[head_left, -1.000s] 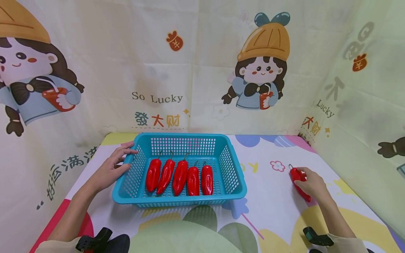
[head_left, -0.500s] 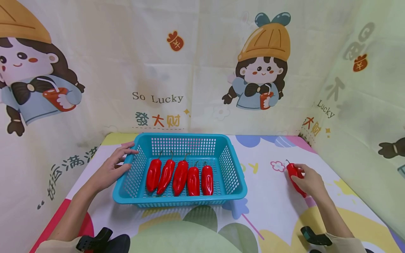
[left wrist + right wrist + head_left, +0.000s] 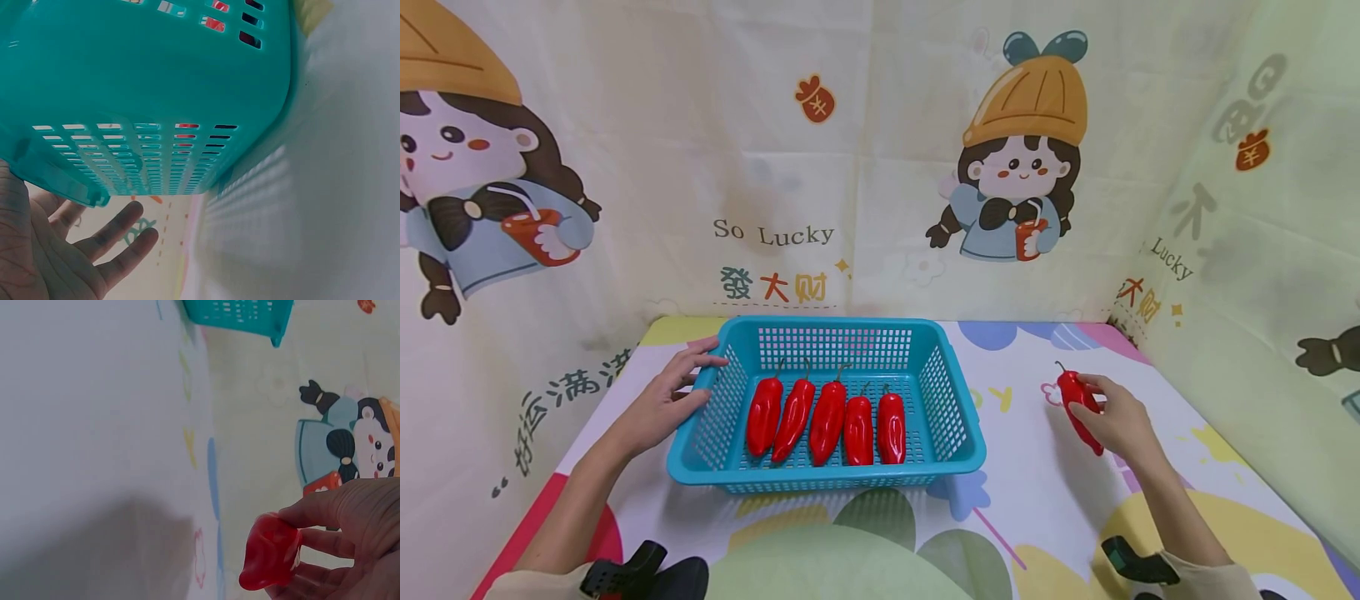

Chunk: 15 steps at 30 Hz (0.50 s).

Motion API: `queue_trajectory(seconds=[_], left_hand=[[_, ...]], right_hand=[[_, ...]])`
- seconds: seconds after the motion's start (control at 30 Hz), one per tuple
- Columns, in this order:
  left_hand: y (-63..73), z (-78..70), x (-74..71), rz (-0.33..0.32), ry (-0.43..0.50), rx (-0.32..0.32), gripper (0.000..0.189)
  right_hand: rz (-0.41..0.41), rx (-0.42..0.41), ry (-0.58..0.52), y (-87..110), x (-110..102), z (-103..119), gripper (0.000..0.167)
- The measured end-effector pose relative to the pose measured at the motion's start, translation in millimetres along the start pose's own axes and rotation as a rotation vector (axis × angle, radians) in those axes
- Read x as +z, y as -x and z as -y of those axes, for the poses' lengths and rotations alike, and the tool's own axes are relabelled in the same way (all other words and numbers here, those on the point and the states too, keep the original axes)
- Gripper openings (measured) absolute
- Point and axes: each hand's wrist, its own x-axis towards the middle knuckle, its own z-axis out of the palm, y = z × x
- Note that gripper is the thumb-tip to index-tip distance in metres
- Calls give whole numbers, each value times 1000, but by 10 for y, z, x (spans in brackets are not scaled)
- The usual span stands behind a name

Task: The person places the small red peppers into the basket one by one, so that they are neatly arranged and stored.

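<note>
Between thumb and fingers, my right hand (image 3: 1118,419) pinches a red chili pepper (image 3: 1078,408), its thin stem pointing up and left. It is held above the tabletop to the right of the basket; in the right wrist view the pepper's tip (image 3: 272,553) faces the camera. My left hand (image 3: 670,396) rests on the left rim of a blue-green plastic basket (image 3: 827,475), its fingers fairly straight over the edge. Seen from the left wrist, two fingers (image 3: 119,231) of that hand stretch out past the rim. Several red chili peppers (image 3: 827,421) lie side by side inside the basket.
A printed cloth with colourful shapes covers the tabletop (image 3: 1030,483). Behind it rises a cream backdrop (image 3: 880,208) with cartoon figures and lettering, which continues along the left and right sides. The basket's right wall (image 3: 951,404) stands between the loaded peppers and my right hand.
My right hand has lifted the chili pepper off the table and moved it left, a little farther from me. The left hand and the basket have stayed where they were.
</note>
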Motion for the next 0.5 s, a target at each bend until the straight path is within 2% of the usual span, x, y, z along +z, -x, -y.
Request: queue_trajectory(seconds=[0.5], left_hand=[[-2, 9, 3, -1, 7, 3, 55]], right_hand=[[1, -57, -57, 76, 28, 322, 73]])
